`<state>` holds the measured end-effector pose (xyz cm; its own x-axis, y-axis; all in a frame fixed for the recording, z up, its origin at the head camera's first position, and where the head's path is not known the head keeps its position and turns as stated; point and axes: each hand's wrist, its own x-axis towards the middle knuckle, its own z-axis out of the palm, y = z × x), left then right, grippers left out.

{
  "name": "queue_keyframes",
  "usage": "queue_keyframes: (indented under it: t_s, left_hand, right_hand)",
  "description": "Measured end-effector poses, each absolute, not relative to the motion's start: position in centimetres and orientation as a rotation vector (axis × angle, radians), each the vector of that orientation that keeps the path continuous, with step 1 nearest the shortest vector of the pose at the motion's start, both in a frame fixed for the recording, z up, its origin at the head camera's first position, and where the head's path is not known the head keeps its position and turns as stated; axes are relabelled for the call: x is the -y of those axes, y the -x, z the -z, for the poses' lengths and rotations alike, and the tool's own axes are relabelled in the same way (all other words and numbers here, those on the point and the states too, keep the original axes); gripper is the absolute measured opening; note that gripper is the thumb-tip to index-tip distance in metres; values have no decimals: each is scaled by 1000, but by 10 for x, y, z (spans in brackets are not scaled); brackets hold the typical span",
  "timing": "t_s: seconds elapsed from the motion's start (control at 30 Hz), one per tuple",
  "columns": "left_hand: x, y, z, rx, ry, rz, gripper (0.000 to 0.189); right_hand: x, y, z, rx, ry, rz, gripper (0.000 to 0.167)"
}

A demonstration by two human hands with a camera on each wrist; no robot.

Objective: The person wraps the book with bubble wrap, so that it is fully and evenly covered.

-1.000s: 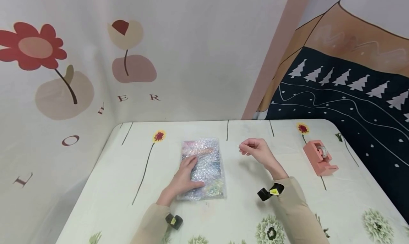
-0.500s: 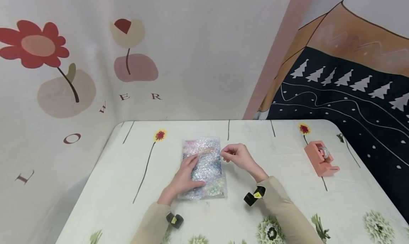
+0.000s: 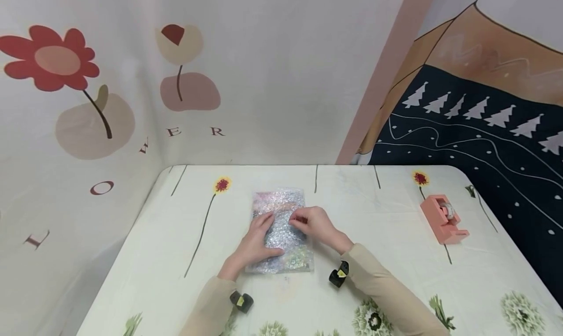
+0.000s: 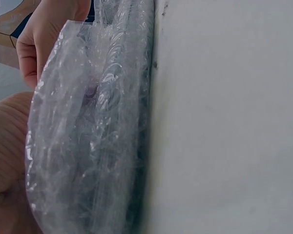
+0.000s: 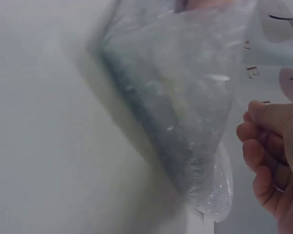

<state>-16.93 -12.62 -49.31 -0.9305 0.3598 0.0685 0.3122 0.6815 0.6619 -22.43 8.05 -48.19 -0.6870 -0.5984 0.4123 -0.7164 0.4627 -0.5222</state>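
A flat rectangular package in bubble wrap [image 3: 295,260], with a colourful picture showing through, lies on the table. My left hand [image 3: 254,244] rests on its left side, thumb and fingers spread over the wrap. Over the right part of the package, my right hand [image 3: 315,224] holds thumb and index fingertip together. A tiny whitish bit, like clear tape, showed at those fingertips a second ago; now it is hidden. In the right wrist view the other fingers [image 5: 266,183] are curled in. The loose wrap edge [image 4: 58,126] bulges up in the left wrist view.
A pink tape dispenser [image 3: 442,221] with a clear roll stands at the table's right side. The table [image 3: 378,277] wears a white cloth printed with flowers. Behind it hang a pale flower-print curtain [image 3: 281,81] and a dark cloth with trees [image 3: 462,135].
My right hand has moved left from beside the package to over its right part, fingertips still pinched. The left hand has stayed on the package. The view has shifted slightly.
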Motion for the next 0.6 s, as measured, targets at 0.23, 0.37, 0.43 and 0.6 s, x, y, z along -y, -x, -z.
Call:
queue_keyframes:
  t_s: [0.23, 0.37, 0.43, 0.6]
  left_hand:
    - [126, 170, 493, -2821, -570, -1094, 93]
    - [126, 170, 493, -2822, -566, -1097, 93]
    - [126, 170, 493, -2821, -563, -1097, 93]
    - [126, 170, 493, -2815, -553, -1088, 92]
  right_hand:
    - [-78, 225, 488, 2393, -1392, -873, 5]
    - [-79, 227, 493, 2345, -1511, -781, 5]
    - [-80, 228, 495, 2318, -1565, -739, 5]
    - [-82, 229, 495, 2249, -1649, -644, 3]
